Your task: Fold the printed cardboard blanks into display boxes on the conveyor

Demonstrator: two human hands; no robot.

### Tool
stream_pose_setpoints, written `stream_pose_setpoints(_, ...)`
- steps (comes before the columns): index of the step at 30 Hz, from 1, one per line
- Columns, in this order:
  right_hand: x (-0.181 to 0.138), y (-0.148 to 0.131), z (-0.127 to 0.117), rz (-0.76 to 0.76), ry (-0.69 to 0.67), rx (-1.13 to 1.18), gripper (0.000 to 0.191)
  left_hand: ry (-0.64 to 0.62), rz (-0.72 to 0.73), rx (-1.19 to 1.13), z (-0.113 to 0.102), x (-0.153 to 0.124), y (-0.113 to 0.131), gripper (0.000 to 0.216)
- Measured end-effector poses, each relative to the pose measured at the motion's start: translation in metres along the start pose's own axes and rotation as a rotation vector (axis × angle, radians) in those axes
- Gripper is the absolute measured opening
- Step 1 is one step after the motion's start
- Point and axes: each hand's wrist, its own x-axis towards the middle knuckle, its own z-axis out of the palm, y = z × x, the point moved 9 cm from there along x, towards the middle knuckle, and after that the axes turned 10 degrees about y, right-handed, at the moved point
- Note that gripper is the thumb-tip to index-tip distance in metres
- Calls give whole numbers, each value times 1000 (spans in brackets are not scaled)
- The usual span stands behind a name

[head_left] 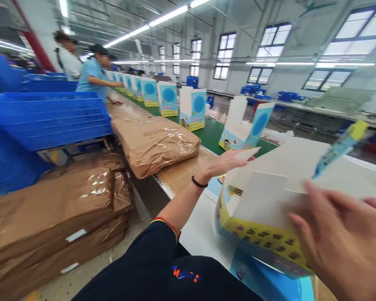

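Note:
Both my hands are on a printed cardboard display box (pixel 263 200), which is tilted, with a white inner side, a yellow patterned lower edge and a blue-and-yellow strip rising at the right. My left hand (pixel 221 165) reaches under a white flap at the box's upper left edge, a black band on its wrist. My right hand (pixel 341 238), blurred, spreads its fingers across the near white panel. Flat printed card (pixel 238 267) lies under the box on a white work surface (pixel 200 230).
A green conveyor belt (pixel 209 133) carries a row of similar upright boxes, and a brown paper-wrapped stack (pixel 153 144) lies along it. Several more wrapped bundles (pixel 50 213) sit on the floor at left, below blue plastic crates (pixel 47 119). Co-workers in light blue (pixel 94 77) stand along the far belt.

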Motion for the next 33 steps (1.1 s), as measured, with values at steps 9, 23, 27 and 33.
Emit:
stream_pose_setpoints(9,4,-6,32,167,-458,211,39,229,-136,-199,-7,-8,-62,67)
stream_pose_setpoints(23,-42,-16,86,126,-946,56,25,46,-220,-129,46,-11,-55,82)
stream_pose_setpoints(27,-15,-18,50,7,-487,36,28,57,-186,92,44,-1,-63,82)
stream_pose_setpoints(33,-18,54,-63,370,492,140,26,60,-214,94,34,-1,-69,75)
